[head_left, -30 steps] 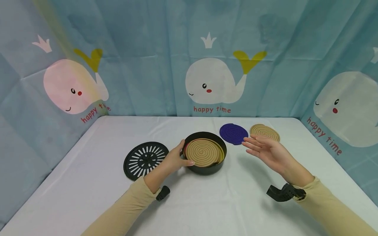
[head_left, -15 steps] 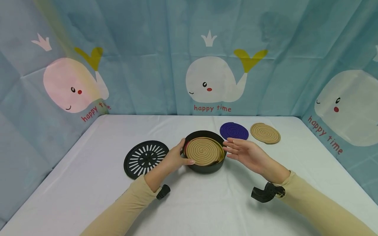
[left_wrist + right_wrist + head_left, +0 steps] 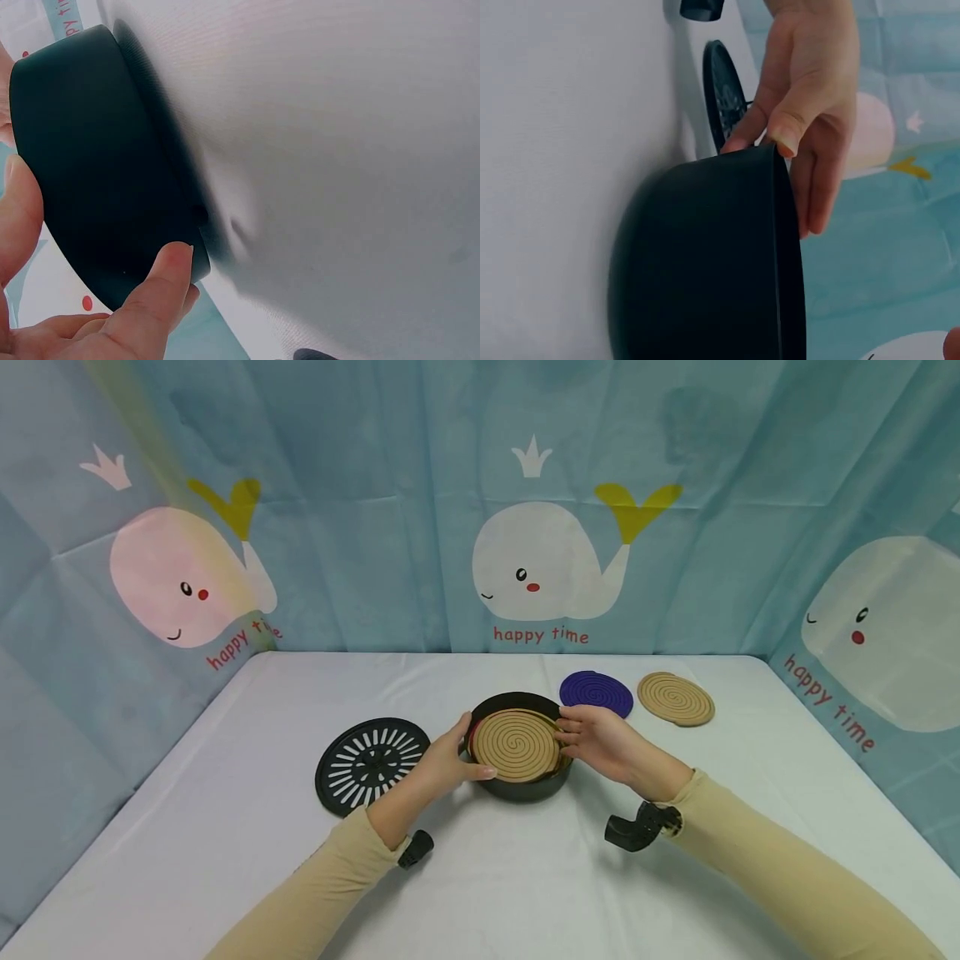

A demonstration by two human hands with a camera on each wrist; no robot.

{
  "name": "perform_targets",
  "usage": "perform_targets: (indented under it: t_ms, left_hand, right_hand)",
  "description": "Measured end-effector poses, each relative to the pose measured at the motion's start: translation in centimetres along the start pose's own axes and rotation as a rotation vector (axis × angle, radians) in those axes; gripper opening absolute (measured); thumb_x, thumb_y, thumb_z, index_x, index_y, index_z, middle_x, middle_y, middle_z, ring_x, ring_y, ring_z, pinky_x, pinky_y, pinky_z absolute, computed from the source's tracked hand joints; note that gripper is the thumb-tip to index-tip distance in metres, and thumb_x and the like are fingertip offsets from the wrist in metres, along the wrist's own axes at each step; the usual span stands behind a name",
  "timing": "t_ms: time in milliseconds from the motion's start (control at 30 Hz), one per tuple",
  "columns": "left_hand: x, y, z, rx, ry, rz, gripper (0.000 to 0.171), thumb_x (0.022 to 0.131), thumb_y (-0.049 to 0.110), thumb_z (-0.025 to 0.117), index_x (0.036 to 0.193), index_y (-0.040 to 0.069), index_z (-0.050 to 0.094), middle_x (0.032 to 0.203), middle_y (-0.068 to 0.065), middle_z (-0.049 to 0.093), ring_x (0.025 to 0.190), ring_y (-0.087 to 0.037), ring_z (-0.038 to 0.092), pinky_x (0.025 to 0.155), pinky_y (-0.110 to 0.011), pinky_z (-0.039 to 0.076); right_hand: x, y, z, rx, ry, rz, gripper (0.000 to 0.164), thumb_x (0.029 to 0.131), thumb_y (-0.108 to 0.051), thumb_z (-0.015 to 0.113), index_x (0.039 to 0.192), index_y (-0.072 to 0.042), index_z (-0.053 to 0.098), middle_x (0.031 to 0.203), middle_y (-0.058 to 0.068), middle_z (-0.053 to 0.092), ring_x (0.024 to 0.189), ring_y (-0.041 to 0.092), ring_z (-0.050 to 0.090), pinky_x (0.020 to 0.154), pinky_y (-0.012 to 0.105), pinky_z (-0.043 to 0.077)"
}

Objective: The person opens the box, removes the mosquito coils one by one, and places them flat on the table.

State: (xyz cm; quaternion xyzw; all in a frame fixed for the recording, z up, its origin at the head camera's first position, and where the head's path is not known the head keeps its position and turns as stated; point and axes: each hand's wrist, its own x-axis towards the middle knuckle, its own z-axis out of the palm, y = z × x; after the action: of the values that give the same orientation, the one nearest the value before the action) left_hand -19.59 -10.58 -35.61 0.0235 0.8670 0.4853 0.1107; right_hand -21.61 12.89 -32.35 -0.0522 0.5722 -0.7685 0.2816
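Observation:
A black round container (image 3: 522, 792) stands mid-table with spiral rope coasters stacked inside; a tan coaster (image 3: 513, 745) is uppermost, with red and yellow edges showing under it. My left hand (image 3: 441, 762) grips the container's left side, its thumb over the near rim; the left wrist view shows its fingers (image 3: 171, 264) against the outer wall. My right hand (image 3: 611, 743) reaches over the right rim, fingertips at the stack's right edge with fingers extended. Whether they press on a coaster is unclear. In the right wrist view, the left hand (image 3: 810, 112) holds the rim of the container (image 3: 705, 255).
A black slotted disc (image 3: 367, 764) lies left of the container, partly behind the left hand. Behind the right hand lie a purple spiral coaster (image 3: 595, 690) and a tan spiral coaster (image 3: 677, 699). A blue whale-print curtain (image 3: 375, 568) hangs along the table's back.
My right hand has moved left from beside the far coasters to the container's right rim, its fingers now over the inside edge. The left hand keeps its hold, unmoved.

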Motion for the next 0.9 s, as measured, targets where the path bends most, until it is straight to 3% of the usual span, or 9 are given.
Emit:
perform_targets:
  t_ms: [267,900]
  left_hand:
    - [-0.05,0.0,0.0,0.0,0.002,-0.001,0.098,0.08,0.011,0.081,0.156,0.006,0.018,0.156,-0.019,0.027,0.14,-0.037,0.03,0.113,-0.05,0.026]
    - [-0.06,-0.03,0.02,-0.011,0.005,0.007,0.099,0.079,0.008,0.081,0.156,0.006,0.018,0.154,-0.02,0.029,0.14,-0.037,0.029,0.112,-0.051,0.026]
  right_hand:
    - [0.85,-0.04,0.39,-0.032,0.056,0.026,0.072,0.104,-0.013,0.03,0.145,0.004,-0.026,0.152,0.029,-0.025,0.141,0.043,-0.019,0.115,0.053,-0.005]
    - [0.65,-0.05,0.59,-0.046,0.026,0.044,0.066,0.105,-0.014,0.026,0.148,0.004,-0.02,0.154,0.031,-0.017,0.144,0.043,-0.012,0.115,0.056,-0.002]
